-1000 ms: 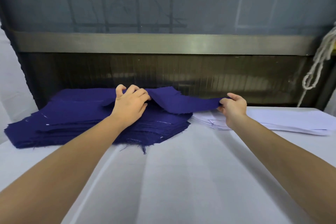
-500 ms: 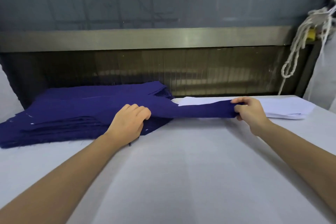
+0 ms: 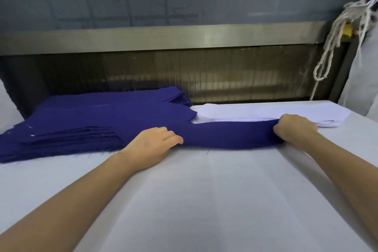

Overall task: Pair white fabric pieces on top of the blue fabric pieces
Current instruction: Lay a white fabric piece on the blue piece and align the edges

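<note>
A single blue fabric piece [image 3: 229, 135] stretches sideways across the white desk [image 3: 204, 200], held at both ends. The left hand [image 3: 152, 145] sits at its left end, just in front of the blue stack [image 3: 81, 125]. Its fingers [image 3: 173, 136] curl down over the cloth's near edge. The thumb is hidden under the hand, so it seems to pinch the cloth rather than merely press it. The right hand [image 3: 294, 127] grips the right end, knuckles up, with the cloth bunched inside the closed fingers [image 3: 280, 129].

Between the two hands the piece sags slightly and lies on or just above the desk. Its far edge overlaps the near edge of the white stack [image 3: 266, 112]. The white stack lies flat at the back right of the desk and touches the right corner of the blue stack. The blue stack fills the back left, its layers fanned out along the near side. Behind both runs a metal rail [image 3: 163, 37], and a knotted white rope [image 3: 331, 47] hangs at the far right.
</note>
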A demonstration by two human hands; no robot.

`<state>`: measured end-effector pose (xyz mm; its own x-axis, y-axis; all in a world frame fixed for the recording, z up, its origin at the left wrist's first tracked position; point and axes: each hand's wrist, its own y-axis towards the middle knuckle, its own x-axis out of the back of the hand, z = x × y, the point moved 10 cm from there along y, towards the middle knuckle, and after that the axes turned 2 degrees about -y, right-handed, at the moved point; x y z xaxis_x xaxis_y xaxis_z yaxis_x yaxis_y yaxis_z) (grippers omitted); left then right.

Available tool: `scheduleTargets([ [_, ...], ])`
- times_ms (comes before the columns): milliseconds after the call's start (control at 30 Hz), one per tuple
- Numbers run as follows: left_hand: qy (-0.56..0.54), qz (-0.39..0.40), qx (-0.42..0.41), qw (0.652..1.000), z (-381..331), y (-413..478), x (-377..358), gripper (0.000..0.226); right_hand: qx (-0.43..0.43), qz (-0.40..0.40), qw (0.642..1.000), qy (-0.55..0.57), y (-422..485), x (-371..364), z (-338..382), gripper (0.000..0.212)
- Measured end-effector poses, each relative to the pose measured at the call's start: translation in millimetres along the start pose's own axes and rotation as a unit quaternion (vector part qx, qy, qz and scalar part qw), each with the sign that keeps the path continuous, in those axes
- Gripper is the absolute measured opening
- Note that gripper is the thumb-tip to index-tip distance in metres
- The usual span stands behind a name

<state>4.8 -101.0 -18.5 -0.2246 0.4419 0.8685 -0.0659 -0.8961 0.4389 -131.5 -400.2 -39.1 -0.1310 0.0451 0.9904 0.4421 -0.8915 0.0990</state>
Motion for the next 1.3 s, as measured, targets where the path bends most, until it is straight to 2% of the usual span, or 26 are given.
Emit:
scheduleTargets([
  [100, -0.024, 0.012, 0.021, 0.999, 4, -3, 0, 0.021, 0.016, -0.004, 0.997, -0.076, -3, -1, 7, 0.025],
  [167, -0.035, 0.022, 0.041, 0.998, 9, -5, -2, 0.018, 0.049, -0.036, 0.992, -0.111, -5, 4, 17, 0.029],
  [267, -0.061, 0.022, 0.055, 0.996, 10, -7, -4, 0.018, 0.176, -0.117, 0.972, -0.106, -16, 14, 49, 0.025],
  [333, -0.086, 0.018, 0.068, 0.994, 10, -6, -5, 0.018, 0.259, -0.147, 0.954, -0.035, -31, 17, 69, 0.022],
  [433, -0.130, 0.033, 0.087, 0.987, 9, -4, -7, 0.014, 0.318, -0.120, 0.940, 0.040, -46, 9, 89, 0.026],
  [533, -0.175, 0.064, 0.089, 0.978, 4, -2, -9, 0.011, 0.349, -0.084, 0.933, 0.024, -50, -6, 99, 0.033],
  [667, -0.223, 0.045, 0.109, 0.968, 3, -2, -4, 0.017, 0.374, -0.051, 0.926, 0.024, -49, -15, 99, 0.033],
  [833, -0.124, 0.037, 0.120, 0.984, 13, -5, -6, 0.015, 0.375, -0.009, 0.925, 0.061, -47, -14, 97, 0.036],
  [933, -0.117, 0.072, 0.130, 0.982, 21, -8, -16, 0.021, 0.376, 0.005, 0.924, 0.072, -46, -13, 94, 0.040],
  [1133, -0.144, 0.118, 0.152, 0.971, 20, -9, -29, 0.028, 0.366, 0.005, 0.929, 0.053, -42, -14, 89, 0.045],
  [1300, -0.156, 0.121, 0.138, 0.971, 10, -5, -29, 0.027, 0.359, -0.016, 0.933, 0.039, -37, -14, 86, 0.035],
])
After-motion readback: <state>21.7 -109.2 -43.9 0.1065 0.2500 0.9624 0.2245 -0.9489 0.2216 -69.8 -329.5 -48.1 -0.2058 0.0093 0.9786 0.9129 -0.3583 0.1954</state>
